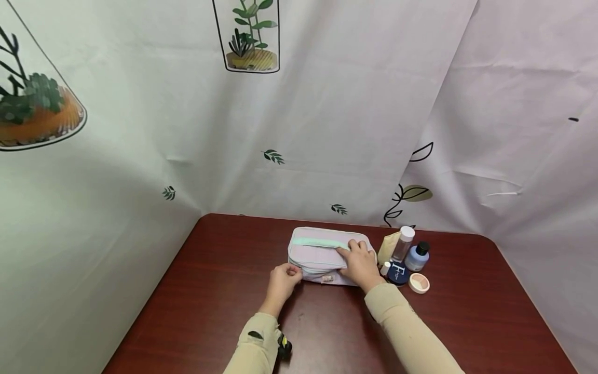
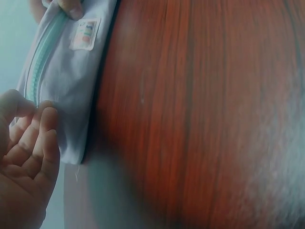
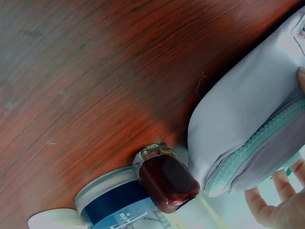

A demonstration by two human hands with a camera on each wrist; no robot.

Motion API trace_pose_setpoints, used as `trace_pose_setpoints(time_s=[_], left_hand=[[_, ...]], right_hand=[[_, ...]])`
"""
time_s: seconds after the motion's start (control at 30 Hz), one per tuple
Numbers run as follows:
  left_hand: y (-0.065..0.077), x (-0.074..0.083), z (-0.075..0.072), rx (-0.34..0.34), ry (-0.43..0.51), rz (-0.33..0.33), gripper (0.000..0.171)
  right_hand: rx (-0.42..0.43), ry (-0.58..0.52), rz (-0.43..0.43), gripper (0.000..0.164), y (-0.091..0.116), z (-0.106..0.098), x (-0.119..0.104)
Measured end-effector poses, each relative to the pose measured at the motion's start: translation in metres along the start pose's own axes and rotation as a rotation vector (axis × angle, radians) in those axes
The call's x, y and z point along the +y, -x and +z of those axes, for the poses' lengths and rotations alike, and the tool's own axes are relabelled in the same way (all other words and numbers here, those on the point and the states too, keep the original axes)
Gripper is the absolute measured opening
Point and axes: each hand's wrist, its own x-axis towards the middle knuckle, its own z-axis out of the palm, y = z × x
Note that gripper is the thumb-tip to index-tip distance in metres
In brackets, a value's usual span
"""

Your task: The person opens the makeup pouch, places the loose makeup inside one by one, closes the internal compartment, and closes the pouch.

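A pale lilac cosmetic bag (image 1: 309, 255) with a mint-green handle strap (image 1: 317, 242) lies on the table towards the back. My left hand (image 1: 282, 283) is at its front left corner, where thumb and fingertips pinch the end of the mint-green zipper (image 2: 44, 62); the pull itself is hidden by the fingers. My right hand (image 1: 359, 263) grips the bag's right part, its fingers spread over the top and its thumb pressed against the front near the zipper. A small printed label (image 2: 86, 34) shows on the front side.
Right beside the bag stand a cream-coloured tube (image 1: 388, 248), a clear white-capped bottle (image 1: 402, 246), a blue black-capped bottle (image 1: 417, 257), a dark red small bottle (image 3: 167, 181), a navy jar (image 1: 398, 274) and a small round pot (image 1: 419, 283). Fabric walls border the brown table (image 1: 224, 291).
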Motion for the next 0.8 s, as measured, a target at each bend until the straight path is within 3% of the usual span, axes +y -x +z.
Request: trace_pose_setpoints(time_s=[0.4, 0.53, 0.63, 0.8], left_hand=[[0.005, 0.005, 0.007, 0.034, 0.027, 0.007, 0.005], [0.007, 0.007, 0.007, 0.014, -0.066, 0.036, 0.003], [0.008, 0.012, 0.008, -0.017, -0.120, 0.100, 0.003], [0.010, 0.016, 0.012, 0.002, -0.102, 0.139, 0.003]], right_hand=[[0.004, -0.004, -0.012, 0.058, 0.001, -0.001, -0.002], [0.009, 0.014, 0.003, 0.056, 0.001, 0.000, -0.002], [0.017, 0.012, 0.011, 0.055, 0.001, 0.001, -0.004], [0.022, -0.031, -0.015, 0.060, -0.002, 0.001, -0.009]])
